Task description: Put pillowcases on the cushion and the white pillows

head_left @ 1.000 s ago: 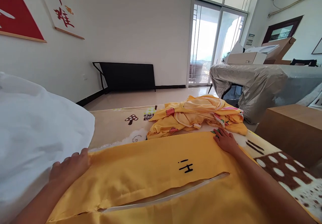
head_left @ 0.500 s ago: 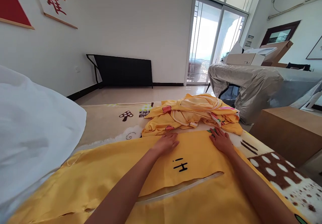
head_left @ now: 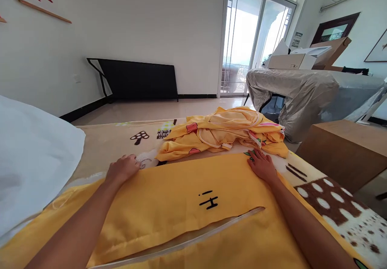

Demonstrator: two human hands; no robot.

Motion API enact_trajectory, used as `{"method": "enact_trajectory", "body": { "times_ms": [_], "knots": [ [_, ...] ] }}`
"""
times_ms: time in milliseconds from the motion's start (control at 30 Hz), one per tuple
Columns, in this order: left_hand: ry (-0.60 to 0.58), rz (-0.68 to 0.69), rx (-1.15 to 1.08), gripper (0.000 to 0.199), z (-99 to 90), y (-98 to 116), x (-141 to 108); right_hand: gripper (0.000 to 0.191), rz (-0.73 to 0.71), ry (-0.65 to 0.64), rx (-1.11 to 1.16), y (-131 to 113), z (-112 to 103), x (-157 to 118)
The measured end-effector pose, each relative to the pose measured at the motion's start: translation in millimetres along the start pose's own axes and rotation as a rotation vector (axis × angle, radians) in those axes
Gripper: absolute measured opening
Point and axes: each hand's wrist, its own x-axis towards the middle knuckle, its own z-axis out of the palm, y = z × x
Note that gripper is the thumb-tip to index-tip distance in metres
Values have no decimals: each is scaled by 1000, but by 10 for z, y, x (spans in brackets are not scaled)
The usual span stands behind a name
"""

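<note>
A yellow fabric cover (head_left: 169, 200) with the black letters "Hi" lies spread out in front of me. A long slit (head_left: 193, 236) with a pale edging runs across it. My right hand (head_left: 262, 166) rests flat on its far right corner, fingers apart, beside a green leaf print. At the far edge, further left, my left hand (head_left: 123, 168) lies low on the cloth with nothing visible held; its fingertips are partly hidden. Beyond the far edge sits a crumpled heap of yellow printed cloth (head_left: 223, 132), between and past both hands.
Under the cloth is a beige and brown patterned blanket (head_left: 105, 140). White fabric (head_left: 39, 152) bulges at the left. A brown box (head_left: 347, 152) stands at the right, near a plastic-covered table (head_left: 302, 96) with boxes. A black folded frame (head_left: 139, 79) leans on the far wall.
My left hand has slid left along the cover's far edge, away from my right hand, which stays at the corner. The far edge now lies straighter. The view has shifted slightly.
</note>
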Motion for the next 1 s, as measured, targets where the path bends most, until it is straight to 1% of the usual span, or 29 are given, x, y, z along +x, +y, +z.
{"method": "enact_trajectory", "body": {
  "times_ms": [67, 100, 167, 233, 300, 367, 400, 467, 500, 533, 567, 600, 633, 667, 733, 800, 900, 967, 1000],
  "knots": [
    [85, -97, 51, 62, -6, 175, -160, 52, -5, 4, -3, 5, -26, -29],
    [103, -111, 69, 60, -9, 312, -251, 52, -11, 4, -3, 2, -57, -41],
    [67, -38, 77, 51, -8, 646, -435, 51, -25, -3, 3, -50, -162, -51],
    [-36, 95, 70, 44, 10, 999, -591, 47, -52, -34, 25, -227, -314, -47],
    [-119, 171, 71, 47, 57, 1297, -685, 39, -108, -74, 71, -583, -479, -61],
    [-171, 167, 83, 52, 131, 1496, -719, 35, -206, -99, 141, -1102, -610, -135],
    [-189, 140, 89, 54, 175, 1553, -724, 36, -276, -100, 188, -1391, -651, -201],
    [-220, 74, 100, 55, 260, 1592, -738, 43, -415, -104, 280, -1938, -673, -374],
    [-232, 46, 103, 55, 294, 1577, -756, 45, -465, -110, 314, -2157, -657, -468],
    [-242, 24, 104, 55, 316, 1543, -785, 47, -500, -119, 339, -2322, -628, -555],
    [-248, 7, 104, 54, 324, 1489, -824, 48, -527, -130, 356, -2423, -591, -629],
    [-251, -5, 102, 53, 315, 1416, -875, 49, -545, -142, 367, -2457, -550, -681],
    [-253, -18, 101, 53, 288, 1323, -935, 50, -555, -155, 372, -2428, -511, -710],
    [-254, -37, 100, 53, 245, 1210, -1004, 51, -558, -167, 372, -2340, -475, -715],
    [-256, -89, 109, 55, 119, 923, -1168, 53, -527, -191, 356, -2022, -420, -668],
    [-255, -166, 131, 56, -29, 567, -1362, 55, -447, -213, 321, -1568, -383, -598],
    [-261, -301, 201, 58, -232, 15, -1681, 58, -276, -236, 242, -787, -353, -562],
    [-275, -307, 278, 55, -352, -239, -1859, 59, -166, -233, 177, -320, -361, -593],
    [-281, -314, 315, 54, -411, -299, -1918, 59, -123, -235, 149, -141, -377, -614]
  ]
}}
